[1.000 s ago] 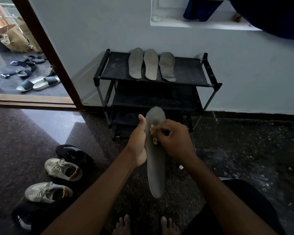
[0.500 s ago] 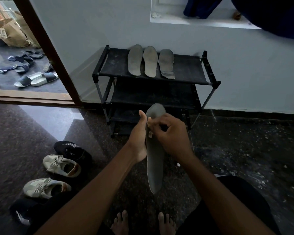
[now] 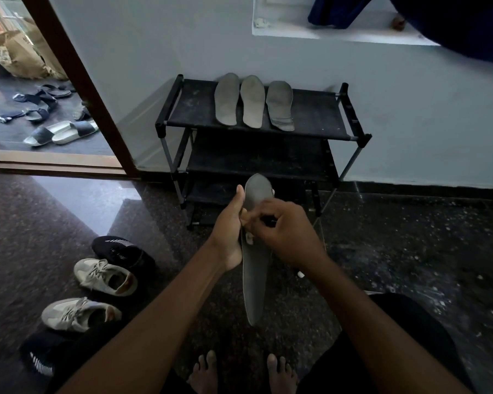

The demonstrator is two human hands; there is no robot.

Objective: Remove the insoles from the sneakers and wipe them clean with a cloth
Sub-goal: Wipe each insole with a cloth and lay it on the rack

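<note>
1. Your insole (image 3: 256, 282) stands upright at lower centre of the frame. Its bottom end hangs free above your bare feet (image 3: 204, 372) and will probably flex under pressure.
2. Your left hand (image 3: 228, 233) grasps the insole's left edge, thumb pointing up. Back the spot you rub with those fingers.
3. Your right hand (image 3: 286, 234) is curled, pinching a small pale cloth (image 3: 249, 238) against the insole's face. Most of the cloth is hidden. Use long strokes from top to bottom, turning to a fresh patch as it soils.
4. The pale sneakers (image 3: 106, 275) lie at lower left, well apart from your hands.
5. Three insoles (image 3: 252, 101) lie side by side on the rack (image 3: 316, 115) at upper centre. The bare shelf to their right suits this one.
</note>
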